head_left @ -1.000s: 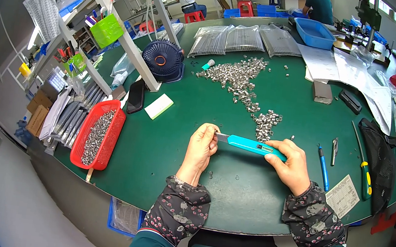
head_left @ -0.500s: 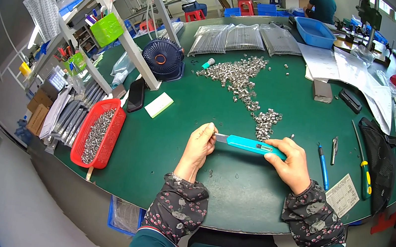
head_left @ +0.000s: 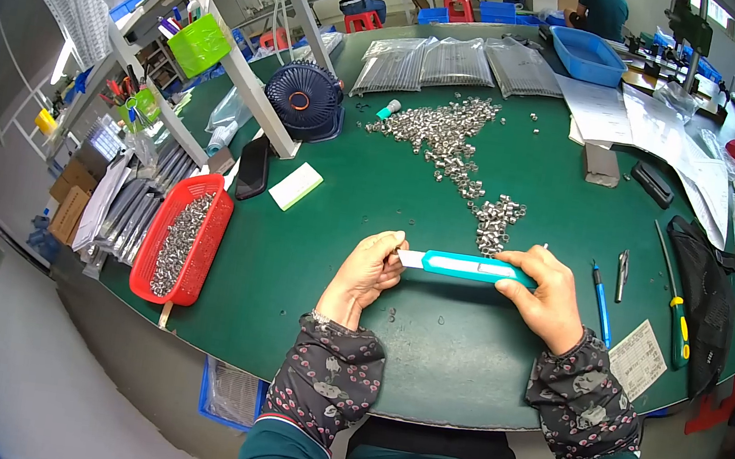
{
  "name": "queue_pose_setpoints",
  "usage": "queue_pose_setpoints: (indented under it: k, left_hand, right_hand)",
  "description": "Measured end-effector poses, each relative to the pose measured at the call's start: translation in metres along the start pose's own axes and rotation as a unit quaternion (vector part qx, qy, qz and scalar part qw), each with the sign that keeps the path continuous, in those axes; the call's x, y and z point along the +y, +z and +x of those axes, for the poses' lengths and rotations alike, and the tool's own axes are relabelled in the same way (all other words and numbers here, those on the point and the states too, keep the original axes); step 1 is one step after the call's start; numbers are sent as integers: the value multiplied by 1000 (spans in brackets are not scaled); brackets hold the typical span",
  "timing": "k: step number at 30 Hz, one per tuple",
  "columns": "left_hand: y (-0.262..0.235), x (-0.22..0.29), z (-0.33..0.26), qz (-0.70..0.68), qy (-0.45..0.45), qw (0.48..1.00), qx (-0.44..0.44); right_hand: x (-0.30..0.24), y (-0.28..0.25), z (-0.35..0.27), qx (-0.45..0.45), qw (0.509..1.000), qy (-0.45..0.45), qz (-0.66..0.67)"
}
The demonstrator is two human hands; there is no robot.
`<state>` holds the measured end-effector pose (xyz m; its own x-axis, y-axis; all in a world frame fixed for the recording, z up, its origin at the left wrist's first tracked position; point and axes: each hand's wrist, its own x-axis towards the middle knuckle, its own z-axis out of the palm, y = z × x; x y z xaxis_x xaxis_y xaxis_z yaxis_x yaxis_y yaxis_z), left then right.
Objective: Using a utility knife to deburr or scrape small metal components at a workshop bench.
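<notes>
"Teal plastic is filling your right hand (head_left: 554,296): you are holding a utility knife (head_left: 465,266) by its right end. Which way is it lying from that grip?"

"It is reaching leftward from you, its long axis running nearly level from side to side, and its blade (head_left: 412,259) is pointing at your left hand (head_left: 367,271)."

"How are you gripping on each side?"

"Your right grip is closing off the handle, thumb on the near edge, fingers on the far one. Your left thumb and fingertips are pinching a small dark piece (head_left: 396,253), too tiny to name; whether the blade is touching it, nobody can tell you from here."

"Which hand is nearer the tip?"

"Your left, right beside it. The knife is hanging above the table (head_left: 424,367), on your side of the small metal rings (head_left: 496,223)."
</notes>
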<state>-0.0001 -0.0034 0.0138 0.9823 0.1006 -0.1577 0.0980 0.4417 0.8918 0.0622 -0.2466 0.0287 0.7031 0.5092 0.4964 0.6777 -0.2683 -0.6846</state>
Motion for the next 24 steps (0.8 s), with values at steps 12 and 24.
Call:
queue_pose_setpoints:
  k: [12,24]
  left_hand:
    - [-2,2,-3,19,-79,996,-45]
    - [3,-2,0,-37,12,999,1]
  right_hand:
    - [-8,-10,4,30,995,-68,-59]
    - [-3,-11,6,44,995,-81,-40]
